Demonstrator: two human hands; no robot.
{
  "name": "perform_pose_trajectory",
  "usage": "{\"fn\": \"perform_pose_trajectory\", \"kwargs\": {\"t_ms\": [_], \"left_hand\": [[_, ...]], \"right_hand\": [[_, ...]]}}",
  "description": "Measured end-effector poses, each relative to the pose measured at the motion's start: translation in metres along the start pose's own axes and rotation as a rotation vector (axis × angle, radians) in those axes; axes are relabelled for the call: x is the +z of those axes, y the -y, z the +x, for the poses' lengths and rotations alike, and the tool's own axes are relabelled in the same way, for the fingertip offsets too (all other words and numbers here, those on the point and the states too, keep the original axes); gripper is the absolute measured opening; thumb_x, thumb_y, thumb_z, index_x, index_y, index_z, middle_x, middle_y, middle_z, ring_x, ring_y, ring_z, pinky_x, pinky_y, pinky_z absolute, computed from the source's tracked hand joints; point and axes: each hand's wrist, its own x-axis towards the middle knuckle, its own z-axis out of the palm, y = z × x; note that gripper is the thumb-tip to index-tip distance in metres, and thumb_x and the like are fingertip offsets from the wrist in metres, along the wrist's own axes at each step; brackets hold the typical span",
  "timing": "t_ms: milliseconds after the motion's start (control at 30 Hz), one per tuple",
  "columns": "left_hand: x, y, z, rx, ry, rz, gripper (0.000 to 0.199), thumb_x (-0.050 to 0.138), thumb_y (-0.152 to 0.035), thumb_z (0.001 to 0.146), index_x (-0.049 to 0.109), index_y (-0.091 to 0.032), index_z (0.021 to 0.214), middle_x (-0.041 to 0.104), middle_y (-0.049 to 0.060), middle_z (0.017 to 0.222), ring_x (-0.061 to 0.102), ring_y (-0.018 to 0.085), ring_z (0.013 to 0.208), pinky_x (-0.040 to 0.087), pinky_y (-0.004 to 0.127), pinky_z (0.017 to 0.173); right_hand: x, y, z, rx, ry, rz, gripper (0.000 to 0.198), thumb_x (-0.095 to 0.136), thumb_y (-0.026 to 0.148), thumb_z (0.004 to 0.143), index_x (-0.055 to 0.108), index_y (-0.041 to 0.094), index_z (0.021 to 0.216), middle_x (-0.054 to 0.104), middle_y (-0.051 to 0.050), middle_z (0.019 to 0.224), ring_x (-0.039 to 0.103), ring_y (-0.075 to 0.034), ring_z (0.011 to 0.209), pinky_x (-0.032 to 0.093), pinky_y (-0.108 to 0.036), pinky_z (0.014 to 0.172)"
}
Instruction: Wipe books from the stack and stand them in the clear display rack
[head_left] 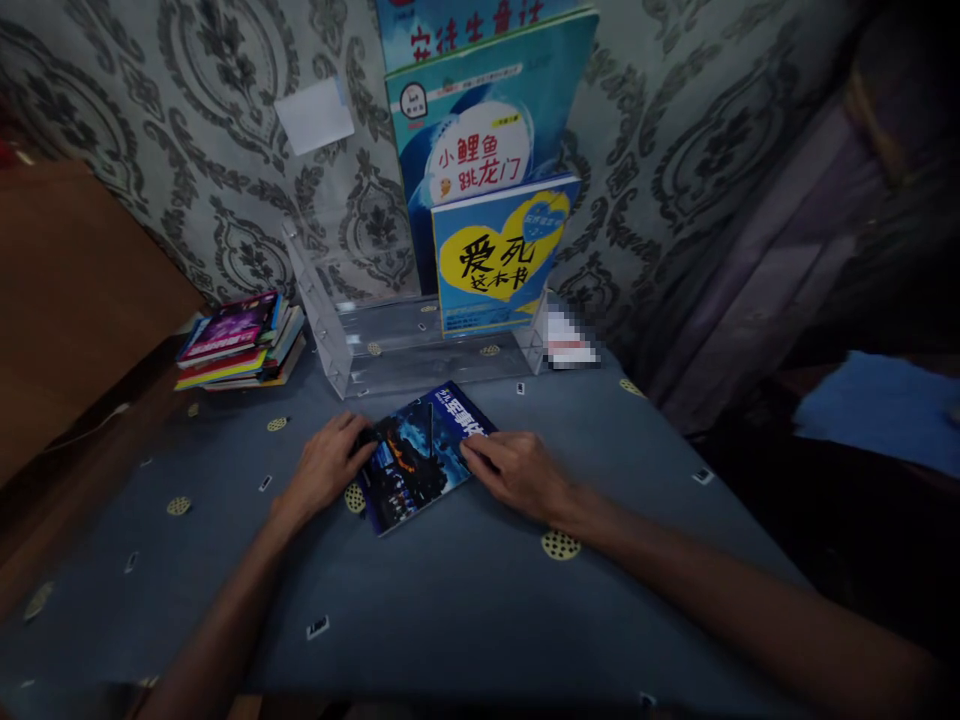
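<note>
A dark blue book lies flat and a little askew on the blue-grey tablecloth. My left hand grips its left edge with curled fingers. My right hand rests on its right edge, fingers pressing the cover. Just behind stands a clear acrylic display rack. The rack holds three upright books on its right side: a blue one with a yellow heart in front, a teal one behind it, and a third at the top.
A stack of several colourful books sits at the back left by a brown wooden panel. Patterned wallpaper covers the wall behind. A dark curtain and a blue object lie to the right, past the table's edge.
</note>
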Motion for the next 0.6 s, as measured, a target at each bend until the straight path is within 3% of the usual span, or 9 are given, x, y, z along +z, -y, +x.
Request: {"fn": "perform_pose_trajectory", "kwargs": {"t_ms": [100, 233, 467, 600], "left_hand": [[-0.007, -0.007, -0.001, -0.012, 0.112, -0.071, 0.023, 0.051, -0.038, 0.095, 0.063, -0.019, 0.091, 0.066, 0.004, 0.086, 0.06, 0.02, 0.077, 0.042, 0.03, 0.069], [-0.01, -0.02, -0.004, -0.006, 0.325, -0.273, 0.029, 0.053, -0.044, 0.093, 0.062, -0.018, 0.083, 0.056, -0.003, 0.064, 0.048, 0.012, 0.06, 0.034, 0.025, 0.058], [-0.001, -0.042, -0.013, 0.017, 0.577, -0.653, 0.028, 0.062, -0.043, 0.087, 0.066, -0.015, 0.087, 0.062, -0.001, 0.073, 0.054, 0.012, 0.067, 0.04, 0.022, 0.062], [0.002, -0.048, -0.013, 0.067, 0.649, -0.708, 0.029, 0.063, -0.044, 0.087, 0.066, -0.015, 0.09, 0.061, -0.002, 0.068, 0.053, 0.012, 0.063, 0.039, 0.022, 0.06]], "right_hand": [[-0.004, -0.002, 0.002, 0.072, 0.054, -0.047, 0.037, 0.042, 0.029, 0.103, 0.072, 0.016, 0.086, 0.073, -0.006, 0.07, 0.063, -0.014, 0.059, 0.035, -0.026, 0.06], [-0.01, -0.006, 0.007, 0.175, 0.124, -0.127, 0.038, 0.042, 0.032, 0.102, 0.073, 0.017, 0.086, 0.074, -0.007, 0.072, 0.064, -0.016, 0.062, 0.033, -0.027, 0.059], [-0.018, -0.01, 0.016, 0.349, 0.207, -0.201, 0.027, 0.049, 0.03, 0.099, 0.074, 0.019, 0.098, 0.077, -0.008, 0.088, 0.069, -0.021, 0.078, 0.038, -0.029, 0.066], [-0.02, -0.012, 0.017, 0.359, 0.231, -0.138, 0.025, 0.049, 0.029, 0.099, 0.072, 0.021, 0.102, 0.077, -0.007, 0.1, 0.07, -0.022, 0.09, 0.043, -0.029, 0.074]]}}
